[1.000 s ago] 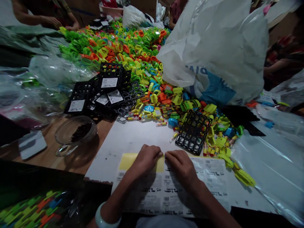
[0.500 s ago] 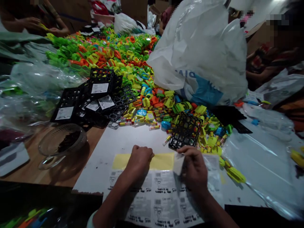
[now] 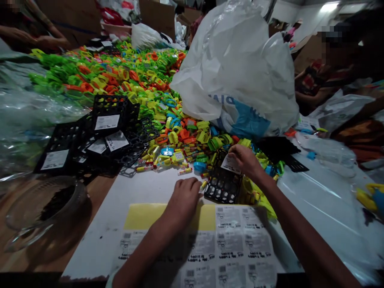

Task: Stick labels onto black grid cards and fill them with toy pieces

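Pinching a white sticker label (image 3: pixel 230 164) between closed fingertips, the right hand (image 3: pixel 247 162) is holding it over the upper part of a black lattice tray (image 3: pixel 222 185); whether the label is touching the tray cannot be told from the head view. The tray is lying among yellow plastic pieces near the far edge of the sticker sheet (image 3: pixel 231 240).

The left hand (image 3: pixel 186 196) is hanging over that sheet's far edge, its fingers bending downward, their tips near the tray's left side; whether they are gripping anything cannot be told. Printed labels are covering most of the sheet, while a yellow backing strip (image 3: pixel 144 216) is showing along its far edge.

Small yellow-and-red tubes (image 3: pixel 184 171) are lying just beyond the left hand, in front of a heap of bright plastic pieces (image 3: pixel 120 76). To the left, labelled black trays (image 3: pixel 70 140) are lying jumbled behind a glass bowl (image 3: pixel 79 194) with dark bits inside. A white plastic bag (image 3: pixel 237 60) with blue print is standing behind the right hand.
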A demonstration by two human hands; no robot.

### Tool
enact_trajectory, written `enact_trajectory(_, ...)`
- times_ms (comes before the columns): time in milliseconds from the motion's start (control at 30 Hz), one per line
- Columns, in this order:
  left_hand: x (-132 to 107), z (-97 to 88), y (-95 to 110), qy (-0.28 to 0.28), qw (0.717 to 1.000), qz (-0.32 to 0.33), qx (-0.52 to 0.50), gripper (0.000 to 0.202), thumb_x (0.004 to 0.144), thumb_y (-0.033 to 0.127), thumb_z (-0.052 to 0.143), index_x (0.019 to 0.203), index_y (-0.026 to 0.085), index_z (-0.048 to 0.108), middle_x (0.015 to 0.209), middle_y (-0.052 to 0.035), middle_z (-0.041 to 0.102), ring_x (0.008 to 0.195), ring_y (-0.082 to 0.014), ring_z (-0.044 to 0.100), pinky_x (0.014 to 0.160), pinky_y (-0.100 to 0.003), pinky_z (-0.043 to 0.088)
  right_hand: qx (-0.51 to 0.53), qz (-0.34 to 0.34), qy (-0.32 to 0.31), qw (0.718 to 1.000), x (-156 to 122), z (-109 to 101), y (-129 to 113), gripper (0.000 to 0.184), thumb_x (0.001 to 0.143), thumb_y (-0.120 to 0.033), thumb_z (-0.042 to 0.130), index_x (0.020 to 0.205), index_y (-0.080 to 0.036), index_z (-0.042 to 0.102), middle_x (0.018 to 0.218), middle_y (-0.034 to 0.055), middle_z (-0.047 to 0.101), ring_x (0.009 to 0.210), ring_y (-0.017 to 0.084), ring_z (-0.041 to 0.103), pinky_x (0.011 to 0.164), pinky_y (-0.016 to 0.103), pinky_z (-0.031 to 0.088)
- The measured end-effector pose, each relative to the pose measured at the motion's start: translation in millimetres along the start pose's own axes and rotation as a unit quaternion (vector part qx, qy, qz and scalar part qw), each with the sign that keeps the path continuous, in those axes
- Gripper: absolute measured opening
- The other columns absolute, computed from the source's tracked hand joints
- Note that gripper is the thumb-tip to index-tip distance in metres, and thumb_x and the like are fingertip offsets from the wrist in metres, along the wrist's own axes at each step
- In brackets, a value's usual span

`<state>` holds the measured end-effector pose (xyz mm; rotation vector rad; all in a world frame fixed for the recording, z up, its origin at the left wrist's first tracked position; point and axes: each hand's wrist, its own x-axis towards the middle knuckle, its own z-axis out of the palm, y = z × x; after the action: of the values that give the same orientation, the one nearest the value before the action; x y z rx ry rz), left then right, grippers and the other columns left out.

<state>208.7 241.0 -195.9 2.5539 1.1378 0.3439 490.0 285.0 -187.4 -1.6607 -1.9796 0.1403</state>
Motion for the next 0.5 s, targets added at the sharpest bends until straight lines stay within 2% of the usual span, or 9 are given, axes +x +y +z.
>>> enact_trajectory(100,27.6,9.0,16.5,0.023,0.998,0.061,0.018,0.037,0.093,0.024,0.050,0.128,0.012,0.050,0.138,-0.0155,0.053,0.127,-0.0294,0.047,0.104,-0.045,0.040,-0.044,-0.013,-0.002,0.999,5.7,13.5,5.9,0.012,0.089,-0.022,0.048,0.088,-0.020,0.060,0.084,0.0080,0.064,0.082,0.024,0.056,0.074,0.035,0.039)
enact_trajectory(200,55.9,29.4,26.7,0.039,0.988,0.142,0.041,0.061,0.092,0.036,0.052,0.143,0.009,0.034,0.156,-0.0161,0.031,0.145,-0.0291,0.024,0.116,-0.045,0.027,-0.052,-0.017,0.007,0.998,3.7,24.4,10.7,0.013,0.090,-0.022,0.048,0.089,-0.019,0.060,0.083,0.0078,0.064,0.082,0.024,0.054,0.075,0.036,0.037)
enact_trajectory(267,71.3,46.9,27.2,0.038,0.982,0.178,0.053,0.074,0.091,0.046,0.050,0.148,0.008,0.024,0.159,-0.0151,0.021,0.148,-0.0275,0.013,0.120,-0.043,0.018,-0.058,-0.023,0.016,0.998,1.2,28.9,12.4,0.014,0.090,-0.024,0.048,0.089,-0.019,0.061,0.083,0.0070,0.063,0.082,0.023,0.053,0.076,0.036,0.037)
enact_trajectory(333,81.3,63.3,23.6,0.035,0.980,0.186,0.064,0.079,0.090,0.055,0.044,0.148,0.006,0.023,0.159,-0.0159,0.020,0.149,-0.0276,0.011,0.121,-0.045,0.014,-0.060,-0.030,0.028,0.997,-1.2,31.1,13.5,0.016,0.091,-0.024,0.048,0.095,-0.019,0.062,0.089,0.0076,0.064,0.087,0.024,0.053,0.079,0.036,0.037)
enact_trajectory(400,85.5,75.5,18.6,0.036,0.980,0.182,0.074,0.082,0.090,0.061,0.039,0.148,0.006,0.022,0.158,-0.0166,0.021,0.148,-0.0277,0.010,0.122,-0.046,0.013,-0.057,-0.035,0.043,0.997,-3.0,31.7,15.6,0.019,0.090,-0.025,0.050,0.104,-0.020,0.063,0.105,0.0090,0.062,0.100,0.024,0.053,0.086,0.037,0.038)
enact_trajectory(500,84.9,84.4,13.5,0.047,0.979,0.179,0.082,0.087,0.088,0.064,0.038,0.150,0.007,0.015,0.159,-0.0158,0.016,0.149,-0.0267,0.006,0.122,-0.047,0.012,-0.055,-0.016,0.074,0.996,-4.3,32.0,20.9,0.033,0.088,-0.030,0.057,0.119,-0.019,0.058,0.120,0.0116,0.057,0.113,0.027,0.050,0.093,0.040,0.037)
